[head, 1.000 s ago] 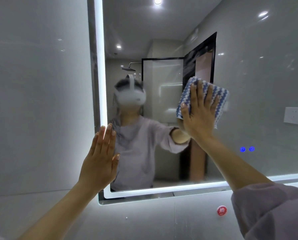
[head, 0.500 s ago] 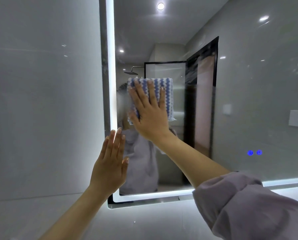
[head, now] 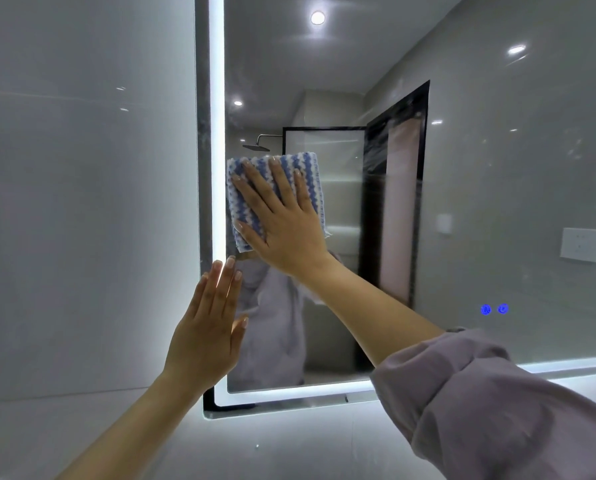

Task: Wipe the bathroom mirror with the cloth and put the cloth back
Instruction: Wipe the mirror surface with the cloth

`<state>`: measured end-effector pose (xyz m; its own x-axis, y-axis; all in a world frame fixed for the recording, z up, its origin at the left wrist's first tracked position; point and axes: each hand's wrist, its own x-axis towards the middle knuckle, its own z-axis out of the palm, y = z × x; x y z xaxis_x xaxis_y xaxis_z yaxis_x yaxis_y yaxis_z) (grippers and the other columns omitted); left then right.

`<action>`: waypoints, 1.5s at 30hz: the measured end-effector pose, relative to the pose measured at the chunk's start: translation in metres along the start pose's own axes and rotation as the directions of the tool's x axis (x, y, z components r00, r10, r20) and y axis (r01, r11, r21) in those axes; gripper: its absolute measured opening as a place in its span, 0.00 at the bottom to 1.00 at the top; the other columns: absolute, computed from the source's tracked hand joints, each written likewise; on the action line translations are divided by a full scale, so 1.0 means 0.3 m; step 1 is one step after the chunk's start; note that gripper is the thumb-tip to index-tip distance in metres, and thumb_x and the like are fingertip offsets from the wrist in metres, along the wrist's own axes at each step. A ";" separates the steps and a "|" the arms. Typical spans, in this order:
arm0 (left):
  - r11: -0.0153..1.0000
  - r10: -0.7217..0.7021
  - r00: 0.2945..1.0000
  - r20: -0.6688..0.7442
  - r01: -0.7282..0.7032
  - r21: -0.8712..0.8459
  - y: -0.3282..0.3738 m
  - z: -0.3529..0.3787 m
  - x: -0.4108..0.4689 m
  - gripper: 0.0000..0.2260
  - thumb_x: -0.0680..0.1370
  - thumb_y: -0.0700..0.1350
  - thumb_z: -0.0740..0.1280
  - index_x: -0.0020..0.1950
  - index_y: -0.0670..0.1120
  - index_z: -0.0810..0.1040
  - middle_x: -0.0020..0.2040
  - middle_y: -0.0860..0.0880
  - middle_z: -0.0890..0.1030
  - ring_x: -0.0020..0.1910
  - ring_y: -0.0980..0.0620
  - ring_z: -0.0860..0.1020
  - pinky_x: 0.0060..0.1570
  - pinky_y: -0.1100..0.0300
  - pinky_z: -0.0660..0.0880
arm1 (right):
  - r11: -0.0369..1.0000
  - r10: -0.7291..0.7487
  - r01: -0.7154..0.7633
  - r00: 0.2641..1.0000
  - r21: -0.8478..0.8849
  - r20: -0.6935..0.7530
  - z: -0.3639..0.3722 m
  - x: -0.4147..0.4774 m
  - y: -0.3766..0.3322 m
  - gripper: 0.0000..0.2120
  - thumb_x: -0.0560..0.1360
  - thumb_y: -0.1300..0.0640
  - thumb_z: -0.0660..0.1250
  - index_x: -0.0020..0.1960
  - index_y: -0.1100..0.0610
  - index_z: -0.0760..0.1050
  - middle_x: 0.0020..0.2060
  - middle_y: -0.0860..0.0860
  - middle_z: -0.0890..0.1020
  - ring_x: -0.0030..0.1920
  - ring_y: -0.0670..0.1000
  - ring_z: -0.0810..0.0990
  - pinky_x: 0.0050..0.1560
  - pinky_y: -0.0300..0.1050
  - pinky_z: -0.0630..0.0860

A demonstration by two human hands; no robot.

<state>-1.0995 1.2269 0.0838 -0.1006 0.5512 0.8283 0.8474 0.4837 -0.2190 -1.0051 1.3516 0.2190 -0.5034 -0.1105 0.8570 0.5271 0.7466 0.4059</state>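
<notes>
A large wall mirror (head: 480, 188) with a lit white border fills the middle and right of the view. My right hand (head: 282, 220) lies flat with fingers spread, pressing a folded blue-and-white striped cloth (head: 307, 178) against the glass close to the mirror's lit left edge. My left hand (head: 210, 327) rests flat and empty, fingers together, on the lower left corner of the mirror, over the lit strip. The cloth's lower right part is hidden under my palm.
Glossy grey wall tiles (head: 82, 202) lie left of and below the mirror. Two blue touch buttons (head: 494, 309) glow at the mirror's lower right. The glass reflects a shower screen, a dark door frame and a white wall switch (head: 582, 244).
My right hand has swept the cloth leftward across the glass, from the middle of the mirror to its left edge. My left hand has stayed on the lower left corner.
</notes>
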 end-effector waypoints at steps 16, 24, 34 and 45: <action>0.999 0.026 0.999 -0.027 -0.025 0.035 0.000 0.020 -0.007 0.28 0.80 0.52 0.51 0.76 0.36 0.57 0.78 0.39 0.56 0.77 0.39 0.54 0.76 0.50 0.48 | 0.985 0.150 -0.150 0.989 -0.084 -0.005 -0.004 -0.188 0.424 0.32 0.81 0.38 0.45 0.79 0.53 0.46 0.79 0.52 0.50 0.78 0.58 0.46 0.77 0.56 0.41; 0.999 0.031 0.999 -0.042 -0.030 0.045 -0.002 0.015 -0.005 0.28 0.80 0.51 0.51 0.75 0.36 0.59 0.77 0.38 0.58 0.77 0.39 0.55 0.76 0.52 0.45 | 0.958 0.282 -0.282 0.959 -0.059 -0.004 -0.002 -0.313 0.604 0.33 0.80 0.36 0.41 0.79 0.53 0.45 0.79 0.53 0.50 0.78 0.59 0.47 0.77 0.60 0.45; 0.998 0.044 0.996 -0.076 -0.041 0.048 0.001 0.029 -0.004 0.28 0.80 0.51 0.51 0.76 0.35 0.57 0.78 0.38 0.55 0.77 0.38 0.53 0.76 0.49 0.48 | 0.853 0.518 -0.515 0.855 -0.077 0.024 -0.009 -0.505 0.815 0.33 0.79 0.38 0.42 0.79 0.51 0.45 0.79 0.50 0.49 0.78 0.55 0.43 0.77 0.55 0.42; 0.999 0.042 0.996 -0.083 -0.039 0.034 0.000 0.040 -0.005 0.28 0.80 0.50 0.50 0.76 0.36 0.56 0.78 0.38 0.54 0.78 0.38 0.51 0.76 0.48 0.48 | 0.812 0.584 -0.584 0.811 0.010 -0.037 -0.008 -0.510 0.733 0.33 0.79 0.42 0.42 0.78 0.57 0.50 0.78 0.56 0.53 0.78 0.60 0.48 0.76 0.55 0.40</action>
<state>-1.1056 1.2343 0.0762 -0.0213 0.5127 0.8583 0.8324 0.4846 -0.2688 -0.8105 1.5312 0.1780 -0.0755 0.3220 0.9437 0.7152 0.6770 -0.1737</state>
